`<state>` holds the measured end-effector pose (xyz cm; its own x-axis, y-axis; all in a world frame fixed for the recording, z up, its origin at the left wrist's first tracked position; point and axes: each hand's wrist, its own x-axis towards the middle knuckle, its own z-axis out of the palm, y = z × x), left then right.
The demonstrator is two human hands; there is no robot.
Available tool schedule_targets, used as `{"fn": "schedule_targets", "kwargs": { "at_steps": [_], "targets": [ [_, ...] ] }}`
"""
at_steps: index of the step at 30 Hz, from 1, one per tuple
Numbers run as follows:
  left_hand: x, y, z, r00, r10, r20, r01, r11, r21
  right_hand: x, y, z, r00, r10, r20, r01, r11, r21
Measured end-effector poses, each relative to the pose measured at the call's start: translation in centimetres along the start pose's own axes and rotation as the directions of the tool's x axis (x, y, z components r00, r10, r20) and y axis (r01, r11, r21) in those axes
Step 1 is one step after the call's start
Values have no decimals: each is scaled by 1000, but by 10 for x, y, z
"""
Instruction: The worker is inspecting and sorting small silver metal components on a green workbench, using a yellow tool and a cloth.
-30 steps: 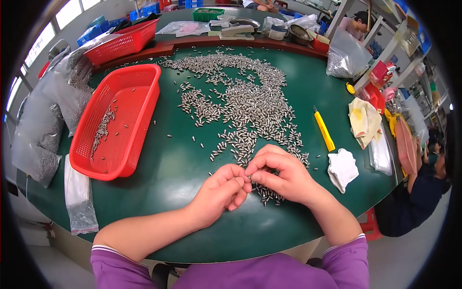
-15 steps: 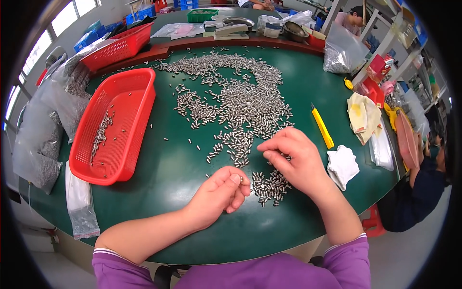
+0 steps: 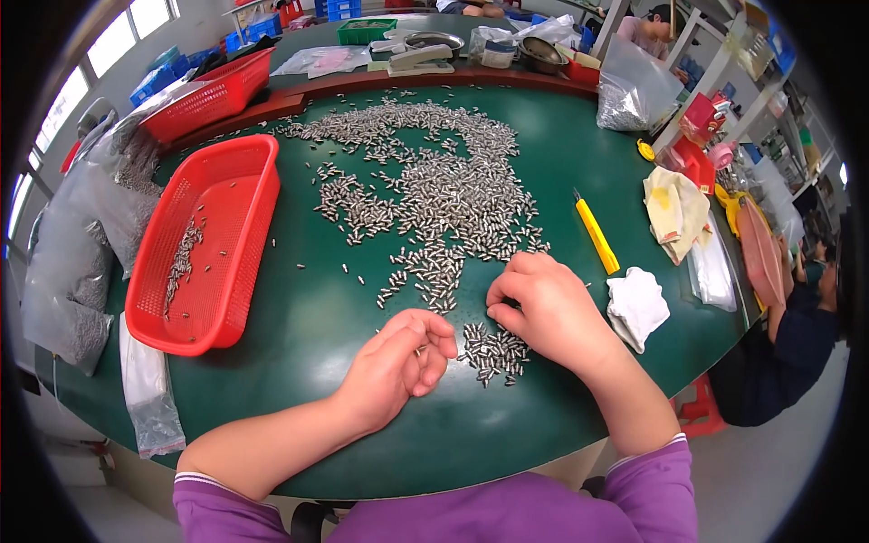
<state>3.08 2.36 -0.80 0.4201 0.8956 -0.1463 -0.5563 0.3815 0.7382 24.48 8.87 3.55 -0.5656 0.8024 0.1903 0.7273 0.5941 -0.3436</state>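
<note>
A wide heap of small silvery bullet-shaped metal parts (image 3: 462, 195) covers the middle of the green table, with a smaller pile (image 3: 493, 353) nearer to me. My left hand (image 3: 398, 362) is held palm inward just left of the small pile, its fingers curled and thumb raised. A small metal part seems to sit against those fingers. Directly over the right edge of the small pile, my right hand (image 3: 543, 303) is bent downward with thumb and forefinger close together. Whatever lies between its fingertips is hidden.
A red plastic basket (image 3: 262, 244) with some parts inside stands on the left, beside bulging clear bags (image 3: 68, 271). At right lie a yellow utility knife (image 3: 596, 237), a white cloth (image 3: 637, 309) and a stained glove (image 3: 675, 213). Scales (image 3: 421, 61) stand beyond the dark red edging.
My right hand has come down and slightly left to the small pile. The left hand has shifted a little left, and its thumb has lifted off the fingertips. The view has turned slightly.
</note>
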Motion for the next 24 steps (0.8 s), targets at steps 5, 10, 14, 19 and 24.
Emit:
{"fn": "schedule_targets", "kwargs": {
  "at_steps": [5, 10, 14, 19, 24],
  "targets": [
    [1, -1, -2, 1000, 6, 24, -5, 998, -60, 6, -6, 5, 993, -73, -95, 86, 986, 143],
    [1, -1, -1, 999, -34, 33, 35, 999, -40, 7, -18, 11, 984, -145, -100, 176, 857, 485],
    [1, 1, 1, 999, -41, 29, 41, 999, 5, 6, -20, 14, 995, -97, -29, 94, 780, 619],
    [1, 0, 1, 998, -60, 12, 59, 998, 34, 5, -19, 14, 997, -82, 3, 57, 715, 696],
    [1, -2, 0, 998, -44, 44, 40, 995, 89, 4, -22, 13, 989, -143, -47, 137, 732, 667]
  ]
}}
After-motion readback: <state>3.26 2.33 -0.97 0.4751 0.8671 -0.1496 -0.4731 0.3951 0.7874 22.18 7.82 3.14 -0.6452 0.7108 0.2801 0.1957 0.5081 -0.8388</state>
